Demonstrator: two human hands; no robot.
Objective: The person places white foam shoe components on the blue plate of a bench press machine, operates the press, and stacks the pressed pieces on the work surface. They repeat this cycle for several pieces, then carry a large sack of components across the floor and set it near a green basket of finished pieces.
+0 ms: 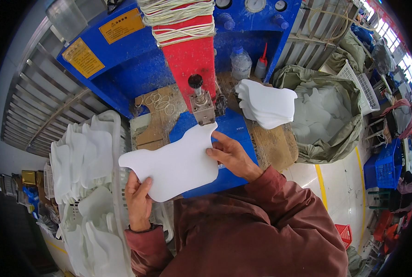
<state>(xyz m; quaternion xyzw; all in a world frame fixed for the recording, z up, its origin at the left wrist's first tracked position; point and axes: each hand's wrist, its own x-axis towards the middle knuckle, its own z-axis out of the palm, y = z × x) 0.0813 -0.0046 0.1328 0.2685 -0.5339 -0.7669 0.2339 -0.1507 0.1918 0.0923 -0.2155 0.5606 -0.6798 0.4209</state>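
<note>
Evidently for balance, the left hand (139, 201) and right hand (235, 157) grasp the white panel (178, 166) at opposite ends, above the worktop's (274, 147) front edge, one corner at the metal head (202, 109); a stack (269, 104) sits near the right edge, apparently for easy reach.

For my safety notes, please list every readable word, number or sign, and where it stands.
Upper yellow label on blue machine: warning triangle; wording not copied.
Lower yellow label: print too small.
Round gauges: markings too small.
Blue board: tiny mark, unreadable.
White piece: none visible.
</note>
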